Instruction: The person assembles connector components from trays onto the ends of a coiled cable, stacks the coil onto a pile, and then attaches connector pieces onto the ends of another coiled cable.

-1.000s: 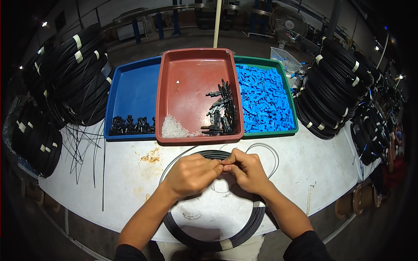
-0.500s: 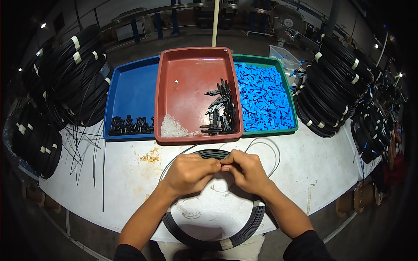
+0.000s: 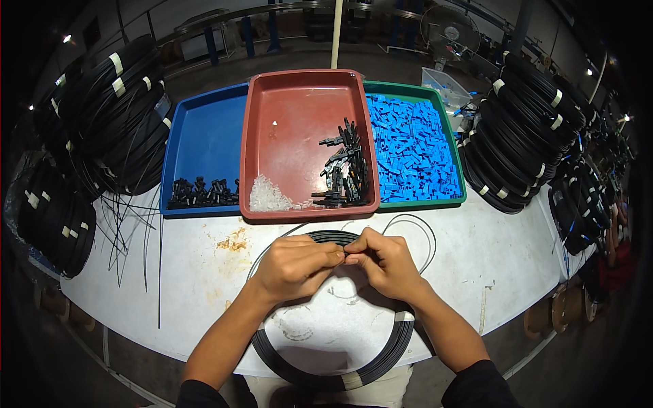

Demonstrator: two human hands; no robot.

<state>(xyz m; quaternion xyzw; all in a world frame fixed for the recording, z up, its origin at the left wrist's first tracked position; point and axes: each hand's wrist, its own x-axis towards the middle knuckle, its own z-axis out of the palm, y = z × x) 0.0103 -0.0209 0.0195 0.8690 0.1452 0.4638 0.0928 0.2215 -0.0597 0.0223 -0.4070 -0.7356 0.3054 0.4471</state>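
Observation:
A black cable coil [image 3: 396, 353], banded with pale tape, lies at the table's front edge. Over its far side my left hand [image 3: 298, 268] and my right hand [image 3: 388, 265] meet fingertip to fingertip. Each is closed in a pinch, thumb against fingers. Whatever they pinch is too small and too covered by the fingers to make out. A thin loose cable loop [image 3: 435, 246] arcs out beyond my right hand, and another thin strand curves past my left.
Behind the coil stand a red tray [image 3: 292, 122] of clear and black small parts, a blue tray [image 3: 204, 136] with black parts, and a green tray [image 3: 461, 187] full of blue connectors. Stacked cable coils rise at left [image 3: 112, 115] and right [image 3: 524, 136] on the white table [image 3: 170, 292].
My hands stay together above the coil, with only a slight shift of the fingertips. The trays sit a few pixels higher in the picture.

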